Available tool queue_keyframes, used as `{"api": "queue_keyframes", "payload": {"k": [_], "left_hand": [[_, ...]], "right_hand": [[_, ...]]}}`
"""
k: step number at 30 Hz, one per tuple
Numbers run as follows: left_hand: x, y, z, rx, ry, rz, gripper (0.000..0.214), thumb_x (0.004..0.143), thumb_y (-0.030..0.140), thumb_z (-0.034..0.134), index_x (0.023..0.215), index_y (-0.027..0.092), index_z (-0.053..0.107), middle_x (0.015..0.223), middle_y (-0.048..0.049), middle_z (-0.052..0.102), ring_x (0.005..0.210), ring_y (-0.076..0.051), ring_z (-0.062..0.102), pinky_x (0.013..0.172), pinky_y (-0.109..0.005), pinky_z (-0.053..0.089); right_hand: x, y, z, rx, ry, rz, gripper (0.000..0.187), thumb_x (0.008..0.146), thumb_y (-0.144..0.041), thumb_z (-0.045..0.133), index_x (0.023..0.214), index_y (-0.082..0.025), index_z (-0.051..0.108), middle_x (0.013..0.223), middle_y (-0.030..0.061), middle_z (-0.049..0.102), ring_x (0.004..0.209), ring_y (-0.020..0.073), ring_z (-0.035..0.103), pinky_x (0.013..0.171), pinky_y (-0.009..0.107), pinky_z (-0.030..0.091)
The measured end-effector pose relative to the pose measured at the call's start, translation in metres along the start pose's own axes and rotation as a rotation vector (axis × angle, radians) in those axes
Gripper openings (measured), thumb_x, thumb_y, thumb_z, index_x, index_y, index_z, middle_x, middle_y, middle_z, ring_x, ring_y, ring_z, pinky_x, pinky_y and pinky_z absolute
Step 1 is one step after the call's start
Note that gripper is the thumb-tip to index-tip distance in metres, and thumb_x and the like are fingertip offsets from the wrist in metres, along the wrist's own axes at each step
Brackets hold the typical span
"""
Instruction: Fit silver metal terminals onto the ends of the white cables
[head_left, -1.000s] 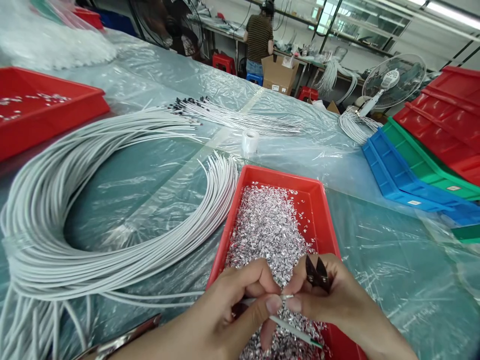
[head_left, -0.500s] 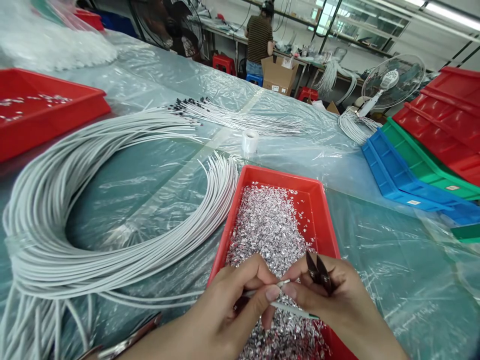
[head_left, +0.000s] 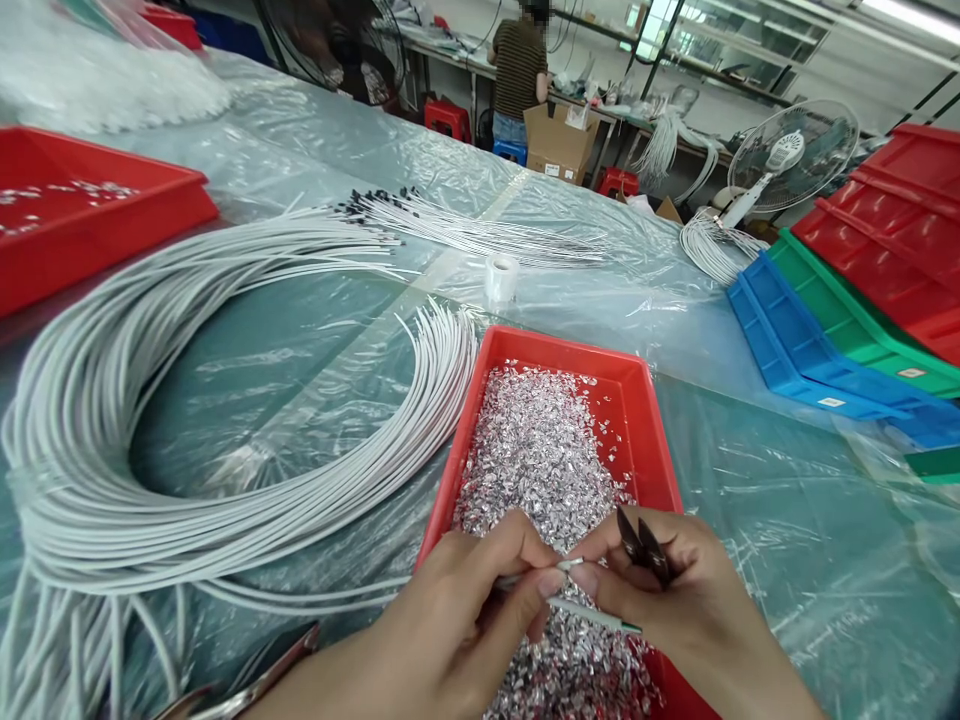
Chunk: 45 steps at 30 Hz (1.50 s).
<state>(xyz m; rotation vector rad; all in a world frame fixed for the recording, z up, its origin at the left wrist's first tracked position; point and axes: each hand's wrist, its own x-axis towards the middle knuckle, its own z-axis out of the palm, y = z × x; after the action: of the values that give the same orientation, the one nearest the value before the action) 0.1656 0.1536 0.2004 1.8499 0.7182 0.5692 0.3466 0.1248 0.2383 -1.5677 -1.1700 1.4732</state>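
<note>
My left hand (head_left: 480, 600) is closed, its thumb and forefinger pinching a thin white cable (head_left: 596, 613). Right beside those fingertips, the thumb and forefinger of my right hand (head_left: 690, 590) meet at a short white cable end. A pair of dark-bladed snips (head_left: 643, 545) is tucked in my right hand, blades pointing up. Another white length with a dark green tip runs below the fingertips. Both hands are over a red tray (head_left: 660, 440) holding many small silvery scraps (head_left: 536, 450). To the left lies a large coil of white cables (head_left: 82, 370).
Behind the tray stands a roll of clear tape (head_left: 500, 278), near a bundle of white wires with black ends (head_left: 480, 238). Another red tray (head_left: 112, 220) is at left. Stacked bins (head_left: 862, 290) stand at right. A metal tool (head_left: 259, 680) lies by my left forearm. A person (head_left: 519, 75) works at the back.
My hands have barely moved, still pinching the cable over the tray. The view has shifted slightly.
</note>
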Motion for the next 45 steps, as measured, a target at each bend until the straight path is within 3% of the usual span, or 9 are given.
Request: {"api": "queue_keyframes", "payload": {"k": [9, 17, 32, 45], "left_hand": [[0.005, 0.003, 0.0, -0.186, -0.062, -0.08, 0.02, 0.097, 0.029, 0.031, 0.083, 0.021, 0.044, 0.064, 0.0011, 0.057, 0.056, -0.012, 0.052, 0.05, -0.023, 0.037], [0.006, 0.002, 0.001, -0.333, -0.038, -0.16, 0.024, 0.096, 0.034, 0.034, 0.082, 0.019, 0.045, 0.061, 0.0021, 0.055, 0.054, -0.011, 0.05, 0.049, -0.023, 0.034], [0.004, -0.006, 0.008, -0.234, 0.041, -0.063, 0.019, 0.097, 0.026, 0.037, 0.081, 0.02, 0.045, 0.059, 0.0053, 0.052, 0.05, -0.007, 0.045, 0.045, -0.02, 0.031], [0.006, 0.001, 0.002, -0.333, -0.047, -0.182, 0.026, 0.097, 0.037, 0.033, 0.081, 0.021, 0.046, 0.061, 0.0035, 0.053, 0.054, -0.01, 0.046, 0.05, -0.025, 0.033]], "right_hand": [[0.0, -0.003, 0.004, 0.047, 0.052, 0.033, 0.01, 0.065, -0.022, 0.074, 0.062, -0.02, 0.064, 0.048, -0.011, 0.023, 0.047, 0.0088, 0.017, 0.045, 0.027, 0.014], [-0.001, 0.001, 0.008, 0.031, 0.091, -0.062, 0.007, 0.072, -0.022, 0.066, 0.066, -0.022, 0.064, 0.049, -0.0103, 0.024, 0.047, 0.0095, 0.017, 0.045, 0.028, 0.014], [0.002, 0.007, 0.013, 0.081, 0.158, -0.054, 0.008, 0.071, -0.021, 0.067, 0.063, -0.022, 0.065, 0.05, -0.0106, 0.021, 0.047, 0.0097, 0.015, 0.046, 0.028, 0.013], [0.001, 0.003, 0.013, 0.111, 0.16, 0.007, 0.008, 0.069, -0.022, 0.065, 0.062, -0.021, 0.062, 0.049, -0.0111, 0.021, 0.048, 0.0095, 0.015, 0.046, 0.028, 0.012]]}}
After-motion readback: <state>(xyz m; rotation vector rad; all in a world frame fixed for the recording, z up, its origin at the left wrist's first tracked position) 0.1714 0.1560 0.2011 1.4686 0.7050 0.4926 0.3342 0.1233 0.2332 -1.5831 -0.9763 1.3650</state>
